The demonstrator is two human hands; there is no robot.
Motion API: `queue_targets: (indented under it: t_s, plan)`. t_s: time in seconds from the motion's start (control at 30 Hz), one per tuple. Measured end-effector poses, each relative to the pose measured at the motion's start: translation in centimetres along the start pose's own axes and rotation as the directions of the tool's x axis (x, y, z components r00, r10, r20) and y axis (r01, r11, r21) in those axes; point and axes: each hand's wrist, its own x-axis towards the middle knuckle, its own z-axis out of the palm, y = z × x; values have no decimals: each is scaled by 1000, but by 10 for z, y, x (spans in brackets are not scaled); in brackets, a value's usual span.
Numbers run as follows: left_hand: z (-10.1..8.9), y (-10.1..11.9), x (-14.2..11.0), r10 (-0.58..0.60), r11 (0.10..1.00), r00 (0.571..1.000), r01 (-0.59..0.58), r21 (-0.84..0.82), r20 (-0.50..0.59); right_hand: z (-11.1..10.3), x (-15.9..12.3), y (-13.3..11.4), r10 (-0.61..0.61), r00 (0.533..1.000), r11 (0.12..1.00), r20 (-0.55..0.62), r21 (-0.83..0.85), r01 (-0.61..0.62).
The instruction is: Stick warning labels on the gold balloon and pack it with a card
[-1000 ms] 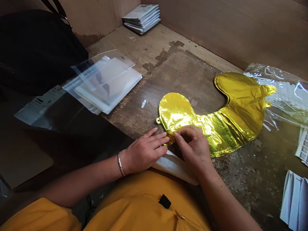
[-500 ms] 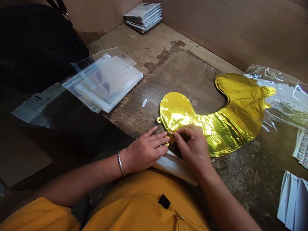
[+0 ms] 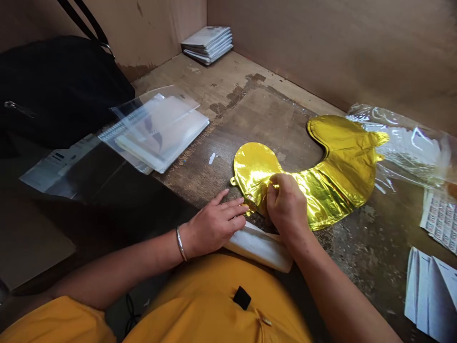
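Note:
A flat, shiny gold foil balloon [image 3: 335, 166], curved with a wide end at the right and a rounded end at the left, lies on the worn table. My left hand [image 3: 217, 221] has its fingers stretched out, their tips touching the foil at the balloon's near left edge; its thumb is hidden. Over the balloon's left part, my right hand [image 3: 288, 202] is curled closed, thumb against forefinger. Whatever its fingertips hold is too small to make out. Below both hands, a white paper-like strip [image 3: 262, 245] runs along the table's front edge.
Clear plastic sleeves [image 3: 164, 131] lie at the left by a black bag [image 3: 64, 90]. A stack of white packets [image 3: 207, 45] sits in the back corner. To the right are a clear plastic bag [image 3: 403, 143], printed sticker sheets [image 3: 441, 219] and folded papers [image 3: 430, 290].
My right hand has moved up and away from the balloon's near edge onto its surface, its fingers curling in. My left hand stays at the edge. The whole view has shifted slightly.

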Motion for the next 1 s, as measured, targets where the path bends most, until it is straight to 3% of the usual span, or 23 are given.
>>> queue_targets:
  t_s: [0.07,0.17,0.23,0.4,0.47,0.57,0.67,0.73,0.83,1.0]
  plan:
    - [1,1,-1,-16,1000,999,16,14,-45,-13,-5,3,-168,986,983,10,80,166]
    - [3,3,-3,-54,998,990,59,35,-131,-27,-19,2,-397,898,914,189,175,367]
    - [2,5,-3,-68,997,986,73,29,-150,-27,-25,0,-445,856,894,263,188,407]
    - [-3,6,-3,-52,998,991,48,-29,-122,-12,-25,-1,-458,861,888,223,151,433]
    - [-5,7,-2,-61,997,989,55,-46,-136,-10,-21,0,-402,896,908,189,206,364]
    - [-7,9,-2,-104,994,984,97,-57,-142,-12,-15,4,-172,962,933,211,348,90]
    - [-7,10,0,-137,990,984,133,-46,-111,-13,-11,8,67,951,886,302,420,-196]
    - [-7,10,1,-145,989,986,142,-43,-87,-12,-10,10,156,931,850,330,436,-297]
    - [-7,10,1,-149,988,987,146,-48,-63,-10,-6,11,165,918,816,360,473,-332]
    - [-10,11,5,-155,988,988,155,-2,-29,-8,2,10,126,933,836,337,470,-282]
